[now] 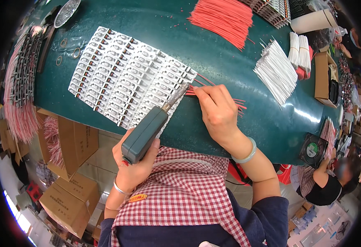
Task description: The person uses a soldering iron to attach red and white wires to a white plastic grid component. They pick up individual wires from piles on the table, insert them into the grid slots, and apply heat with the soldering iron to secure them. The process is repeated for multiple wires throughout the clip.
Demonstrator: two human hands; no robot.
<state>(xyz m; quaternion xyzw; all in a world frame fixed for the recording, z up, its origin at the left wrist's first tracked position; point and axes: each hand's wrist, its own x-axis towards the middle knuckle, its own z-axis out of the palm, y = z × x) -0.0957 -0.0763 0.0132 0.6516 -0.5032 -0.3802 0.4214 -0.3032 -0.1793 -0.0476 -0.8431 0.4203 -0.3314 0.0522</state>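
Observation:
My left hand [134,175] is closed around the handle of a dark green soldering gun [145,133]. Its long metal tip slants up and to the right, to the right edge of a panel of small white-and-metal parts [133,78] set in rows. My right hand [219,113] pinches a small bunch of red wires [241,106] beside that tip. Their near ends lie at the panel's edge, and the tails stick out past my fingers. Whether the tip touches a part or a wire is too small to tell. One red wire runs out from the panel's upper right corner.
A pile of red wires [222,19] lies at the far side, with white wires [276,72] to its right. Rubber bands [77,52] and a metal dish [67,13] are at left. A black fan [312,149] stands right, near a co-worker [326,181]. Cartons [71,201] stand below left.

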